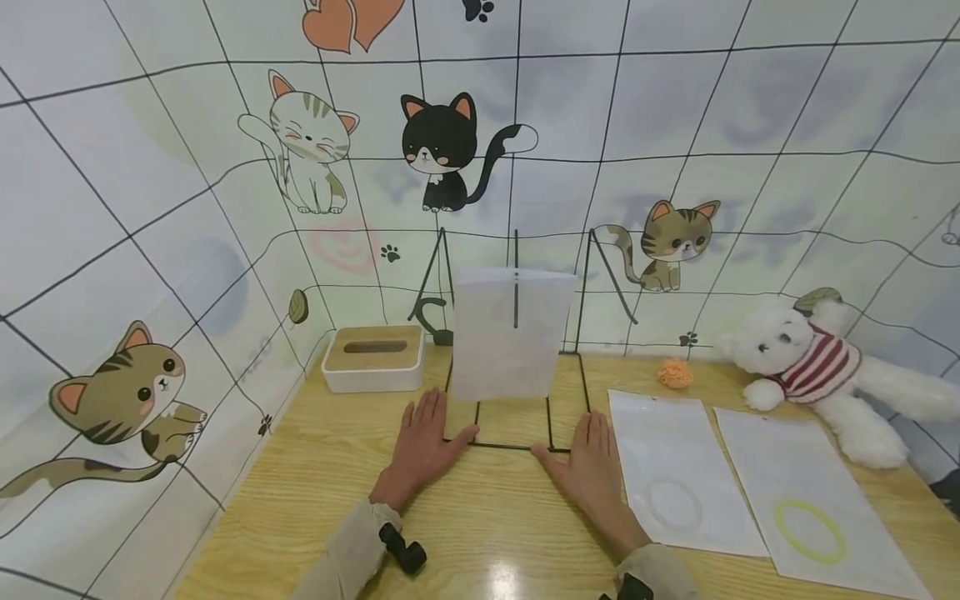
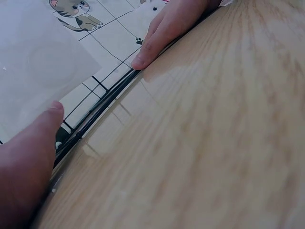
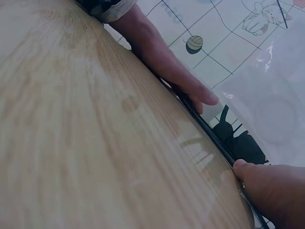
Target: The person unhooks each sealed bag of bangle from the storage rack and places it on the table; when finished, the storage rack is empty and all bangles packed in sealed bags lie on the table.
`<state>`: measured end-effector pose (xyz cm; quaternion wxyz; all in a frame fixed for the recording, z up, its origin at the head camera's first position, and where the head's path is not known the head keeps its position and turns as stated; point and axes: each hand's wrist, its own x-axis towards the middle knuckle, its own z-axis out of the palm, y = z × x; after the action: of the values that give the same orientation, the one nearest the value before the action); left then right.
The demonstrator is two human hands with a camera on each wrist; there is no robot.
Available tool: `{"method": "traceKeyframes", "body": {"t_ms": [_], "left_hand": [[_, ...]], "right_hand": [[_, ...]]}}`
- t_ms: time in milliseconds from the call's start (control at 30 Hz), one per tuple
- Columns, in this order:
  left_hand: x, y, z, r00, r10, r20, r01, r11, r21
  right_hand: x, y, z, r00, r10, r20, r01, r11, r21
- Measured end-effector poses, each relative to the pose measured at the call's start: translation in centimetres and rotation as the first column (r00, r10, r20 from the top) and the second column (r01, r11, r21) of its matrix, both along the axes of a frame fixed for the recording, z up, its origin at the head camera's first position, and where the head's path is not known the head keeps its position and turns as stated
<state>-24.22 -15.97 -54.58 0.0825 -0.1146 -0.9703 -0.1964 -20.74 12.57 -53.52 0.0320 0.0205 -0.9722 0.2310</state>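
Note:
A thin black wire stand [image 1: 510, 447] is on the wooden table in front of me, its base bars lying on the tabletop. A translucent whitish plastic bag [image 1: 510, 342] hangs upright on it; a faint ring shows through the bag in both wrist views. Fingers straight, my left hand [image 1: 423, 442] rests at the base's left front corner, thumb pointing inward. At the right front corner lies my right hand [image 1: 588, 467], its fingers likewise extended along the side bar. Thumb tips of both hands come close to the front bar; firm contact is hard to tell.
Right of the stand lie two flat bags, one with a pale ring [image 1: 673, 505] and one with a yellow ring [image 1: 810, 532]. Behind them are an orange crocheted ball [image 1: 675, 373] and a white plush bear [image 1: 813, 358]. A wood-topped tissue box [image 1: 373, 358] stands back left, against the cat-patterned wall.

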Motion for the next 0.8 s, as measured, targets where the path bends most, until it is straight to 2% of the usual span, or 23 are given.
{"method": "traceKeyframes", "body": {"t_ms": [200, 333, 433, 567, 667, 800], "left_hand": [[0.0, 0.2, 0.7, 0.994, 0.018, -0.111, 0.0, 0.988, 0.154], [-0.3, 0.4, 1.2, 0.97, 0.045, -0.238, 0.019, 0.966, 0.259], [-0.5, 0.5, 1.7, 0.946, 0.066, -0.318, 0.049, 0.938, 0.342], [-0.3, 0.7, 2.6, 0.925, 0.081, -0.371, 0.09, 0.902, 0.422], [-0.2, 0.9, 3.6, 0.908, 0.083, -0.411, 0.134, 0.872, 0.471], [-0.3, 1.3, 5.7, 0.886, 0.085, -0.456, 0.211, 0.802, 0.558]], "right_hand": [[0.0, 0.1, 0.0, 1.0, -0.003, -0.016, 0.003, 1.0, 0.003], [0.0, 0.2, 0.0, 0.999, -0.011, -0.038, 0.011, 1.0, -0.005], [0.0, 0.2, -0.1, 0.999, -0.012, -0.045, 0.011, 1.0, -0.014], [0.0, 0.2, -0.3, 1.0, -0.004, -0.029, 0.003, 1.0, -0.012], [0.1, 0.2, -0.3, 1.0, -0.002, -0.017, 0.002, 1.0, -0.017], [0.1, 0.1, -0.3, 1.0, -0.005, -0.023, 0.004, 1.0, -0.015]]}}
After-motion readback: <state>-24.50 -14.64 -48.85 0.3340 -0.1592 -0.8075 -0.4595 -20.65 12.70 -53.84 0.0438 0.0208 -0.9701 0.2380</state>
